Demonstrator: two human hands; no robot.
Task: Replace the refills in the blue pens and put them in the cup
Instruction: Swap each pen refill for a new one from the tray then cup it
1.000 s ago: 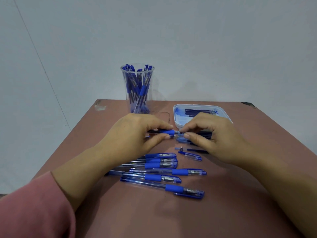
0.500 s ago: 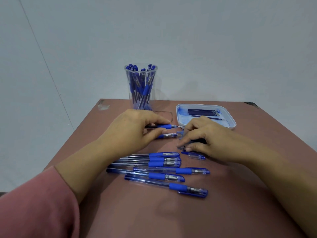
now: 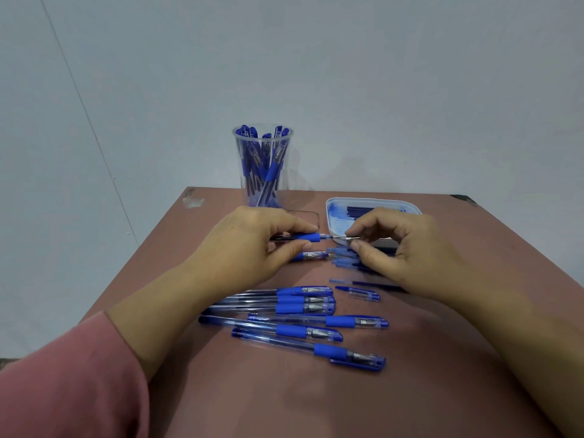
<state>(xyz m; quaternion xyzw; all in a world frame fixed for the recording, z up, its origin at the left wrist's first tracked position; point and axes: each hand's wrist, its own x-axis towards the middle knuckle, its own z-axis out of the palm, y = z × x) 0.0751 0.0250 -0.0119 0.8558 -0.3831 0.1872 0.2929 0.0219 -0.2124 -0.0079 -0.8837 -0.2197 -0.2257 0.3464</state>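
**Orientation.** The pen (image 3: 308, 237) is held level at frame centre. Its long axis runs left to right and its writing end points right. The blue grip is visible, but the barrel is hidden inside the left hand (image 3: 252, 245).

**Surface and room.** The work surface is a reddish-brown table (image 3: 284, 399) set against a plain pale wall (image 3: 410, 90). A clear cup (image 3: 263, 165) stands upright at the table's far edge, upper centre, and is filled with blue pens. Just right of it sits a white tray (image 3: 331, 221) holding dark refills, partly hidden by the right hand (image 3: 407, 248). A group of capped pens (image 3: 303, 300) lies at lower centre, each roughly left to right. A loose cap (image 3: 358, 293) lies just right of them.

**Grip.** The left fingers curl round the pen, with the forefinger on top of the blue grip and the thumb below. The right thumb and forefinger pinch a small silvery piece (image 3: 351, 238) at the pen's writing end, in line with it. Whether the piece touches the pen cannot be told.
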